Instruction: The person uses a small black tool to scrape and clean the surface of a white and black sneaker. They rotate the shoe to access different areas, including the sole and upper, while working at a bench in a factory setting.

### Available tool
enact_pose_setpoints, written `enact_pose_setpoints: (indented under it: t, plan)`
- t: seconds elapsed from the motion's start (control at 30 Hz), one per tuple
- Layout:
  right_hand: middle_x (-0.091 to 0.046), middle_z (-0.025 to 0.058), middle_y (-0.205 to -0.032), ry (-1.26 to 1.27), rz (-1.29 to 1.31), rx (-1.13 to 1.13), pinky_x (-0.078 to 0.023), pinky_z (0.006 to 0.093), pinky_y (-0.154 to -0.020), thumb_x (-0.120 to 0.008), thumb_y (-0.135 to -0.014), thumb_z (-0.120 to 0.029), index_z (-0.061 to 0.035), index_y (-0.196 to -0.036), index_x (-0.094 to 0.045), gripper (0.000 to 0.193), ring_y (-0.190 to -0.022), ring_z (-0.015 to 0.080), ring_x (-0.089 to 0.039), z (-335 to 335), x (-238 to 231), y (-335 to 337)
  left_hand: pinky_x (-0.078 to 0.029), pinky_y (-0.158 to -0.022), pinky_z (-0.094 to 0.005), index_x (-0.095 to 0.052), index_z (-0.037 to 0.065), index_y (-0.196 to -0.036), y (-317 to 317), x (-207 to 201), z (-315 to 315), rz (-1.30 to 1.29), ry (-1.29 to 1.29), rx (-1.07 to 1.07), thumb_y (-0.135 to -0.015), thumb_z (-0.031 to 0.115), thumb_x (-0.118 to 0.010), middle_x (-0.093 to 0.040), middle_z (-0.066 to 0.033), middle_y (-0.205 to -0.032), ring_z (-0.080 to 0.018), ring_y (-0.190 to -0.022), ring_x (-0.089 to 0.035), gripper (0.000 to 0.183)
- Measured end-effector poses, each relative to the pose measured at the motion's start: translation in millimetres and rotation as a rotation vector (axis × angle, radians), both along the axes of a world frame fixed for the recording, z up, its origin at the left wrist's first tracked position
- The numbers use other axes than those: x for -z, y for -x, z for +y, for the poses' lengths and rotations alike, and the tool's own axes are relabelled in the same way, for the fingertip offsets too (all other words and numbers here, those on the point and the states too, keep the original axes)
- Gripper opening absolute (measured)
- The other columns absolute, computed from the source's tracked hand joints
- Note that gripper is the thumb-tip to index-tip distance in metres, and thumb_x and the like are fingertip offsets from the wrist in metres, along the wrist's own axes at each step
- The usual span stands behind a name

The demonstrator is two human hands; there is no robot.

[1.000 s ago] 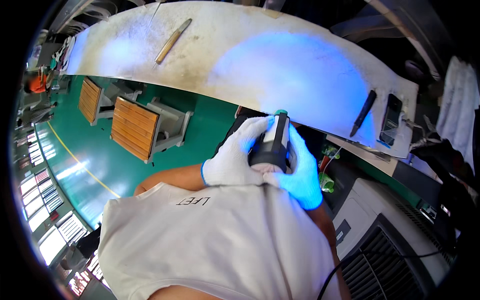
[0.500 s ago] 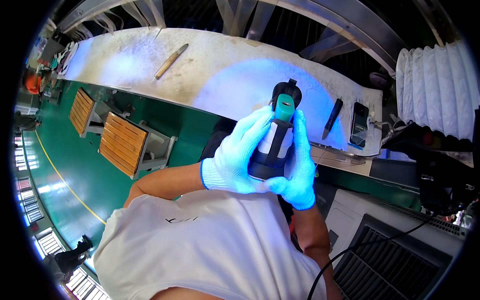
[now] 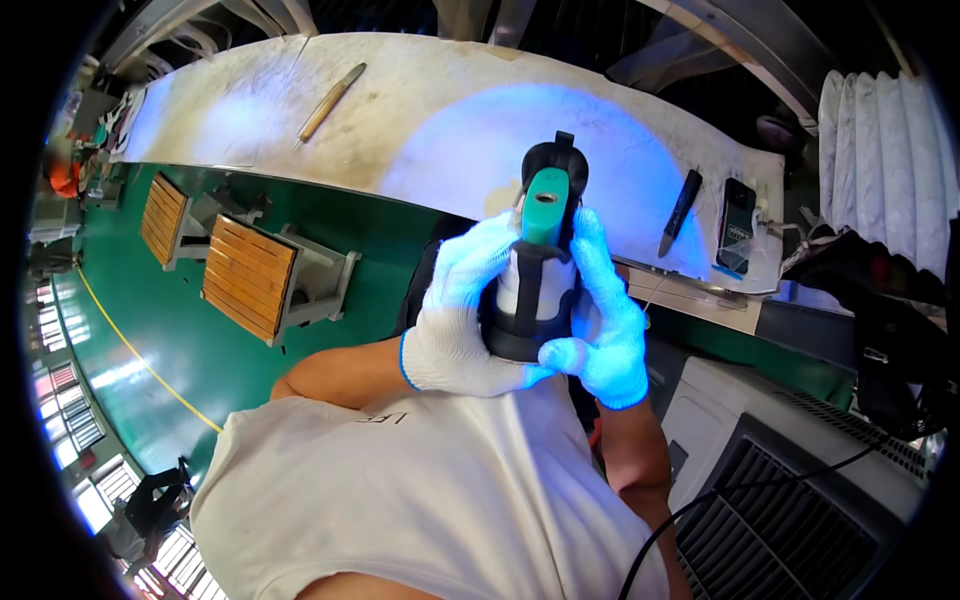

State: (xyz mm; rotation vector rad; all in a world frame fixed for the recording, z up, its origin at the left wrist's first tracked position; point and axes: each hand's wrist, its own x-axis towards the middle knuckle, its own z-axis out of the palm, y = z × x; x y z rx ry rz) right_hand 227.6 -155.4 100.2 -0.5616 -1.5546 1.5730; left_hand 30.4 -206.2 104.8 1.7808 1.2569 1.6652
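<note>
"Where's the shoe (image 3: 540, 262)?"
"Held between the left hand (image 3: 452, 312) and right hand (image 3: 610, 325), before the chest, near the desk's (image 3: 375, 115) edge."
"How do they grip?"
"Both curl around its sides, clasping it between them."
"Anything on the desk?"
"A black knife (image 3: 681, 212) lies beside a phone (image 3: 737, 222)."

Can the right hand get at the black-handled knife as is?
Probably yes: the black-handled knife lies on the table beyond the right hand, nothing visibly between them. But that hand is on the shoe, so its grip would likely need freeing first.
</note>
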Motion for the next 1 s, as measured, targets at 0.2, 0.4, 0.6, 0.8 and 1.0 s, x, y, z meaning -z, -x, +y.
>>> enact_pose_setpoints:
  t: [0.2, 0.4, 0.6, 0.8, 1.0]
  plan:
    - [-0.040, 0.0222, -0.179, -0.130, -0.059, 0.052, -0.012, 0.0524, -0.139, -0.085, -0.089, -0.006, 0.0023, -0.161, -0.058, 0.077, -0.173, 0.0356, -0.019, -4, 2, 26, -0.055, -0.110, -0.0537, -0.042, 0.002, -0.160, 5, 18, -7, -0.058, 0.107, -0.101, -0.067, 0.020, -0.105, -0.060, -0.0253, -0.149, -0.0426, -0.131, -0.067, 0.114]
    - [-0.064, 0.0178, -0.158, -0.091, -0.135, 0.453, -0.044, 0.0437, -0.125, -0.073, -0.098, -0.002, 0.0058, -0.155, -0.062, 0.059, -0.145, 0.0307, -0.060, 46, 1, 30, -0.055, -0.117, -0.0502, -0.024, 0.003, -0.174, 69, -20, 2, -0.157, 0.248, 0.132, -0.064, 0.013, -0.108, -0.056, -0.0230, -0.157, -0.0360, -0.142, -0.064, 0.139]
    - [-0.055, 0.0308, -0.160, -0.552, -1.233, 1.176, -0.046, 0.0542, -0.122, -0.078, -0.101, -0.038, 0.0014, -0.156, -0.058, 0.070, -0.145, 0.0490, -0.056, 177, 104, -78, -0.054, -0.117, -0.0474, -0.029, 0.013, -0.175, 117, -27, -9, 0.342, 0.282, -0.011, -0.063, 0.013, -0.106, -0.052, -0.0227, -0.152, -0.0419, -0.137, -0.063, 0.137]
    - [-0.066, 0.0303, -0.146, -0.449, -1.317, 0.916, -0.053, 0.0543, -0.111, -0.075, -0.101, -0.035, 0.0002, -0.151, -0.060, 0.063, -0.130, 0.0456, -0.068, 179, 118, -73, -0.057, -0.109, -0.0439, -0.037, 0.014, -0.171, 106, -47, -12, 0.417, 0.578, -0.066, -0.060, 0.015, -0.103, -0.053, -0.0199, -0.146, -0.0381, -0.128, -0.063, 0.129]
    - [-0.065, 0.0003, -0.085, 0.475, -0.135, 0.324, -0.056, 0.0358, -0.070, -0.074, -0.105, -0.023, -0.0036, -0.114, -0.072, 0.021, -0.073, 0.0161, -0.064, 147, 48, 10, -0.059, -0.107, -0.0460, -0.038, 0.015, -0.171, 98, -71, 4, 0.536, 0.728, -0.084, -0.066, 0.020, -0.102, -0.052, -0.0207, -0.150, -0.0376, -0.123, -0.066, 0.123]
